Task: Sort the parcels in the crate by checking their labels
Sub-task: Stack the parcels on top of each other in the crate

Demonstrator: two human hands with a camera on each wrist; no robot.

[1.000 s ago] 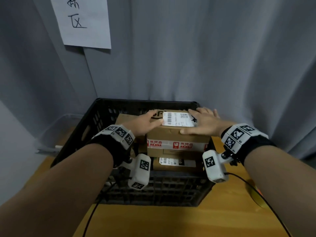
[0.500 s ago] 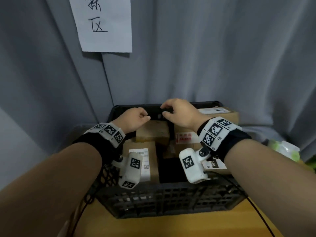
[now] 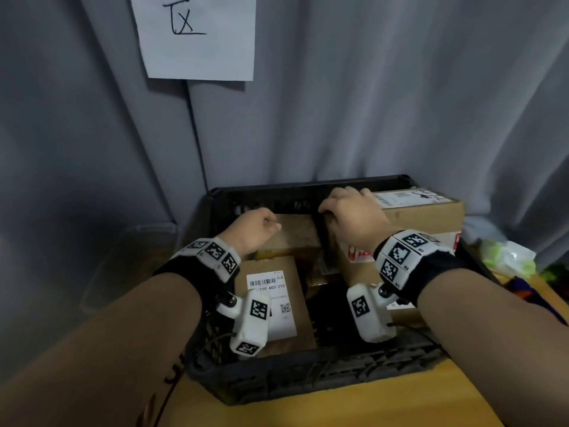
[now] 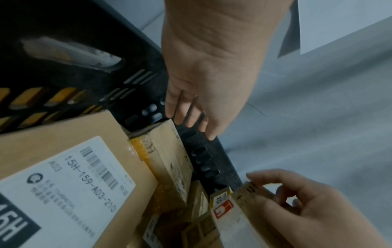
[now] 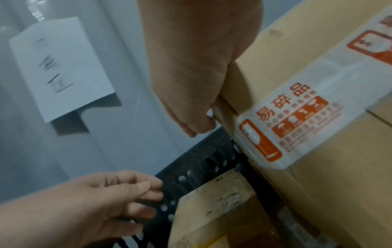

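The left hand (image 3: 257, 226), loosely curled and holding nothing, hovers at eleven o'clock in the crate (image 3: 308, 377). The right hand (image 3: 354, 214) grips the tall parcel (image 3: 421, 217) at one o'clock; better to lift it straight up, label facing upward.

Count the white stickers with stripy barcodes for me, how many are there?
2 clearly: one on the near-left parcel, one on the tall far-right parcel. Another label peeks out behind the right wrist; more may be hidden.
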